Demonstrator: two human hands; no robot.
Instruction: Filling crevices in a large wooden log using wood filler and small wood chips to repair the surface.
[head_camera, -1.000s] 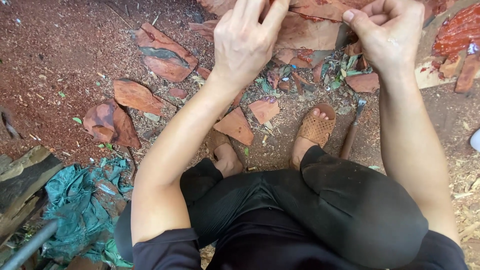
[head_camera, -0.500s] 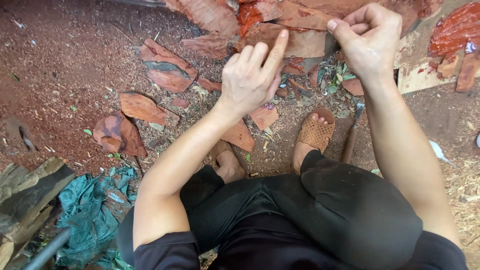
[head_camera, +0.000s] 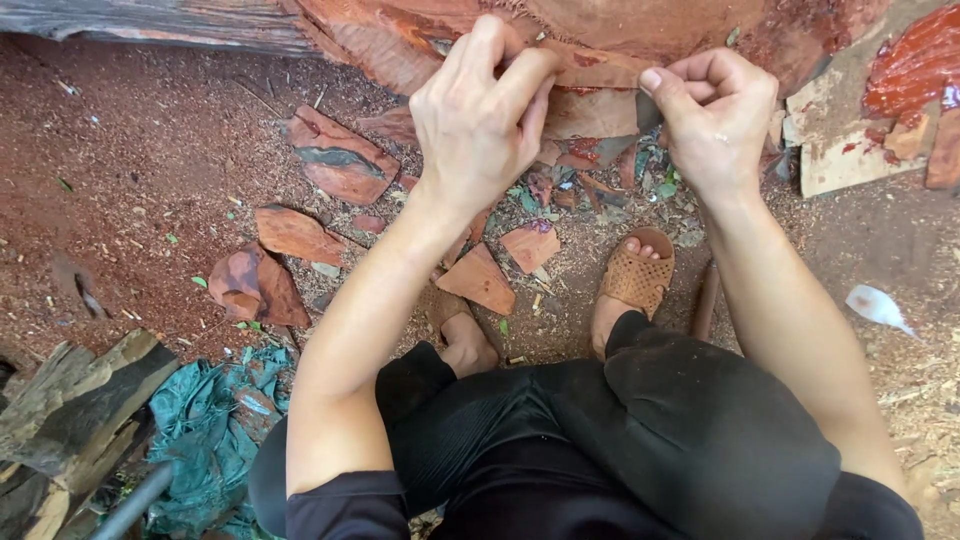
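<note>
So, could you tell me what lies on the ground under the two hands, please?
Under the left hand and right hand: loose reddish bark pieces, small chips, green scraps. The hands cover whatever lies directly beneath them.

Your left hand (head_camera: 480, 110) and right hand (head_camera: 715, 115) both pinch the reddish bark strip (head_camera: 590, 95) on the log (head_camera: 400, 30). Bark chips (head_camera: 340, 160) lie scattered on the dirt. Sandal (head_camera: 637, 275) below, green tarp (head_camera: 215, 430) lower left.

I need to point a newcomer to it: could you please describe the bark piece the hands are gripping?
Start at the big reddish log along the top edge. Both hands, left hand and right hand, pinch a bark flap on it. Unlike the loose bark chips on the ground, it still clings to the log.
</note>
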